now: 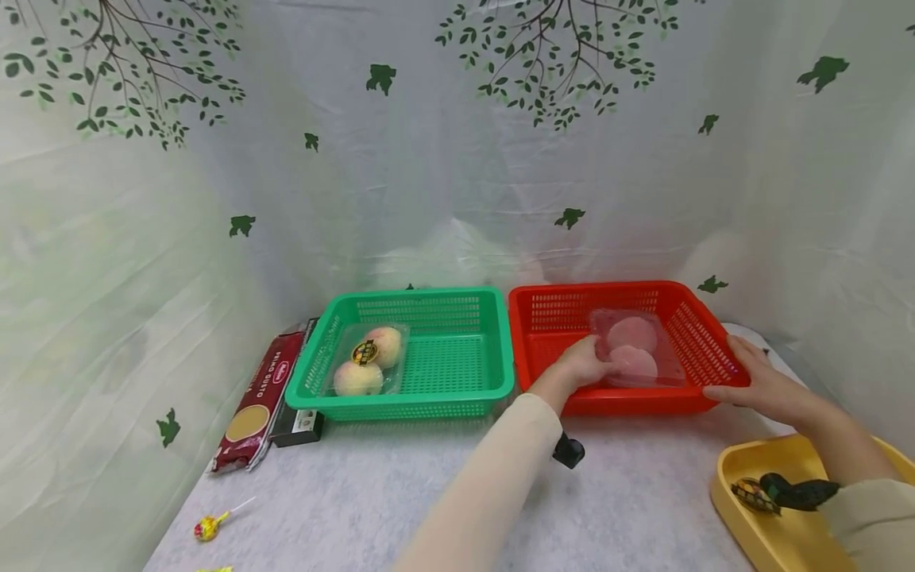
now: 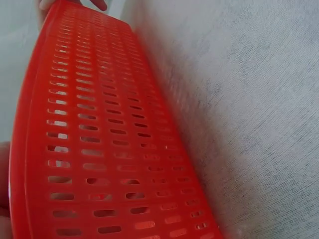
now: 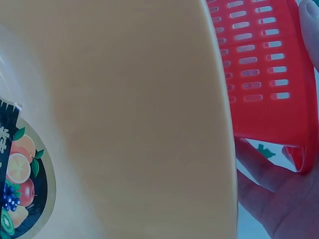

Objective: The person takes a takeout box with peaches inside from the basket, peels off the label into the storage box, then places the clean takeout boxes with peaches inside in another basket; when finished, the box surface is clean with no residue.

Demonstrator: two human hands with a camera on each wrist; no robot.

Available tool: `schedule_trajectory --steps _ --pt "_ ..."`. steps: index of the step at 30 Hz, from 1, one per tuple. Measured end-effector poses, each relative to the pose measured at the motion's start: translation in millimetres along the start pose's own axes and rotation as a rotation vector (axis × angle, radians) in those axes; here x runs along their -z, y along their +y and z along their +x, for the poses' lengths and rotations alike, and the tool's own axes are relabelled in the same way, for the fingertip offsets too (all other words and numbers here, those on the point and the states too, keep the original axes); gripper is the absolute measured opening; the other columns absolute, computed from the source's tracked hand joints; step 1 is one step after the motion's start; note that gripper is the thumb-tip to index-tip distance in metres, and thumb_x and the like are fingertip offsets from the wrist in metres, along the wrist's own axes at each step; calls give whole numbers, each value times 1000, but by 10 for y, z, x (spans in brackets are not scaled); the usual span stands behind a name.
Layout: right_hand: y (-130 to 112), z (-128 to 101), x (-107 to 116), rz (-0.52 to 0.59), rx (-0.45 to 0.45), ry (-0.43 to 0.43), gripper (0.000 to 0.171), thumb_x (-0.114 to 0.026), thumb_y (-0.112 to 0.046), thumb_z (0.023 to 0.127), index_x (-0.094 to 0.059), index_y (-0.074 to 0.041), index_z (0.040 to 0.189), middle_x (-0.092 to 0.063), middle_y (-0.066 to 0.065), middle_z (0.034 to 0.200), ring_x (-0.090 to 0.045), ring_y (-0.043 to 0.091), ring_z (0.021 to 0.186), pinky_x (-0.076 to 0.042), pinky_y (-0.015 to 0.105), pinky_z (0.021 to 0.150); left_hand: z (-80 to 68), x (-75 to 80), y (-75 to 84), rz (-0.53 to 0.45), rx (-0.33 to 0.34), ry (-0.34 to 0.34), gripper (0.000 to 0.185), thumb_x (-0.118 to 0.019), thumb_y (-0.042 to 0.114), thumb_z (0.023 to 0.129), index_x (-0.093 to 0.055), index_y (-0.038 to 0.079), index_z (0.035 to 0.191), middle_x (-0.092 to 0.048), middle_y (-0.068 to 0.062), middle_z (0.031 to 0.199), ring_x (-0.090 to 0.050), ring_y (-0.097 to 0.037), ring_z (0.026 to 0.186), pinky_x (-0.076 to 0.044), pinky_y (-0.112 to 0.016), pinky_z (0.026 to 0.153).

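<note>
Nearest the camera, bottom right: a yellow plastic tray [image 1: 736,496] w/ a small round fruit-print packet [image 1: 749,494] lying in it, just under the right forearm. At the table's near-left edge, a yellow-wrapped lollipop [image 1: 208,525] on the grey cloth-covered table [image 1: 400,492].

Mid-table: both of a person's arms reach fwd to a red perforated plastic basket [image 1: 550,318]. Left hand [image 1: 582,367] is inside the basket over the front rim, fingers curled on the near-left edge of a clear plastic pack of two pink round slices [image 1: 634,347], which sits on the basket floor toward its right side. Right hand [image 1: 761,385] rests against the basket's right front corner from outside, fingers extended along the rim and wall; right wrist view shows the palm [image 3: 269,194] just under that corner, thumb up beside the wall.

Touching the red basket's left side: a green perforated plastic basket [image 1: 457,373] holding a clear pack of two peaches [image 1: 366,359] at its left end. Left of that, a dark-red spaghetti packet [image 1: 259,397] beside a black flat box [image 1: 299,421].

Behind everything: a white leaf-print backdrop [image 1: 457,143].
</note>
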State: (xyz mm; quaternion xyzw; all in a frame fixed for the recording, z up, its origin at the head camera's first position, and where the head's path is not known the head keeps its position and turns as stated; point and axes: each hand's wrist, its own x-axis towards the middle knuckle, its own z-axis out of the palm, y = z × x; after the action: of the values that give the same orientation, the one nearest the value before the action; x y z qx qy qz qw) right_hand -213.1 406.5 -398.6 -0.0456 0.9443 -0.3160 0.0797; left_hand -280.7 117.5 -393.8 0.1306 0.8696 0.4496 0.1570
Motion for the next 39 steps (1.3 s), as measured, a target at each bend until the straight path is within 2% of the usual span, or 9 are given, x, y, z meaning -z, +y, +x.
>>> schedule_trajectory --steps 6,9,13,17,21,25,28,33,39 --pt "-38 47 4 20 5 10 118 -70 -47 87 14 -1 156 6 41 155 -20 61 127 -57 58 85 -11 72 10 63 -17 -124 60 -66 29 94 -45 31 150 -54 4 147 -51 -18 126 -43 -46 113" --pt "-53 54 1 21 13 15 119 -71 -47 87 15 -3 157 7 41 156 -21 61 128 -57 58 85 8 93 10 62 -26 -160 62 -63 28 96 -40 31 153 -48 4 153 -45 -20 136 -38 -47 117" --pt "-71 54 -9 25 14 6 117 -69 -46 88 14 -1 156 6 42 155 -20 61 127 -57 58 85 35 101 -11 54 -41 -172 63 -62 29 97 -37 29 155 -44 5 156 -40 -20 141 -34 -47 120" --pt "-77 47 -32 29 10 -8 115 -69 -46 89 11 2 156 5 42 154 -19 61 127 -57 58 85 38 91 -41 53 -68 -124 60 -62 30 97 -40 26 153 -47 3 153 -44 -19 138 -39 -45 117" --pt "-57 18 -43 24 7 -4 114 -69 -45 89 10 4 156 3 43 153 -20 61 126 -58 57 83 4 95 -46 76 -131 -51 48 -61 29 98 -50 25 145 -54 0 146 -50 -18 130 -46 -41 110" --pt "-30 -5 -34 14 7 9 113 -68 -45 89 9 4 156 3 44 152 -20 61 125 -58 57 82 -91 133 -43 123 -203 14 39 -60 27 99 -56 27 138 -58 2 141 -54 -15 124 -50 -36 106" --pt "-14 -14 -27 16 10 15 113 -68 -44 89 10 2 156 3 44 153 -20 61 125 -58 56 82 -209 176 -60 126 -218 67 37 -60 27 99 -58 30 136 -57 7 140 -53 -13 124 -52 -35 103" --pt "-8 -16 -34 21 19 22 113 -68 -43 89 11 2 156 4 44 153 -22 62 125 -58 56 82 -426 265 -127 72 -237 158 33 -60 26 99 -61 34 131 -57 11 138 -54 -13 125 -54 -34 98" --pt "-9 -32 -51 39 12 9 110 -65 -44 92 14 0 156 6 43 153 -25 61 124 -60 54 80 -717 413 -296 -92 -286 204 30 -57 22 100 -62 34 127 -60 12 132 -57 -9 115 -55 -28 92"
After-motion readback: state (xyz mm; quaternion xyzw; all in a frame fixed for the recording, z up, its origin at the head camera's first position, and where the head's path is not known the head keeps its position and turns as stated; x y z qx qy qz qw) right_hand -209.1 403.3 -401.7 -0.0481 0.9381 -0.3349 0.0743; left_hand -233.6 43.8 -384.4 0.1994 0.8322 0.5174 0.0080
